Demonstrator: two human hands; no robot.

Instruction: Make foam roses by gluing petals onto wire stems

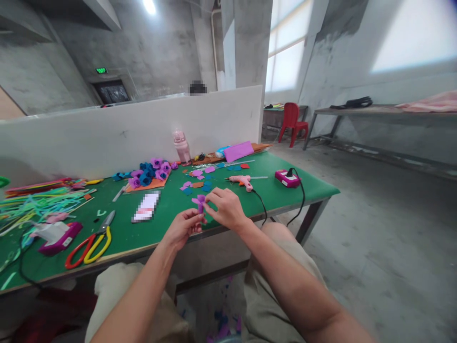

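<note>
A small purple paper flower (200, 202) is held between both hands just above the table's front edge. My left hand (184, 227) pinches its lower end, thumb against fingers. From the right, my right hand (224, 206) closes its fingertips on a petal at the flower's side. Just beyond the hands lie loose purple, blue and brown petal pieces (197, 185). A pink glue gun (241, 181) rests on its side to the right of them, its black cord hanging over the edge. Finished-looking purple and blue flowers (145, 174) are heaped on an orange sheet at the back left.
On the green table (121, 238) are red-and-yellow-handled scissors (91, 243), a phone (146, 206), many coloured stems (39, 205) and two magenta power blocks, one at right (287, 178). A pink bottle (182, 146) stands by the white partition (107, 133). A red chair (293, 121) is farther off.
</note>
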